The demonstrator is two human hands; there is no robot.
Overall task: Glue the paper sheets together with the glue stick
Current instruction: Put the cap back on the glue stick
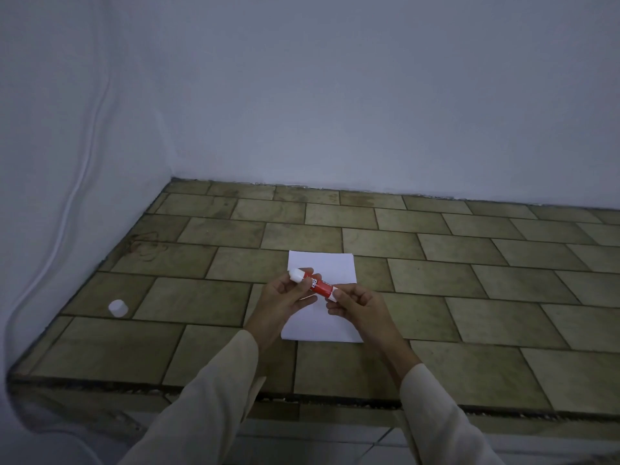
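A red glue stick (pixel 317 284) with white ends is held tilted above the white paper (pixel 330 263) that lies flat on the tiled counter. My left hand (pixel 285 297) grips the stick near its upper white end. My right hand (pixel 359 305) pinches the lower white end. A small white cap (pixel 118 308) lies apart on the counter at the far left. I cannot tell whether the paper is one sheet or more stacked.
The counter (pixel 469 297) is covered in tan rectangular tiles, with a rough front edge (pixel 302 397). White walls close it off at the back and left. A thin white cable (pixel 72 196) runs down the left wall.
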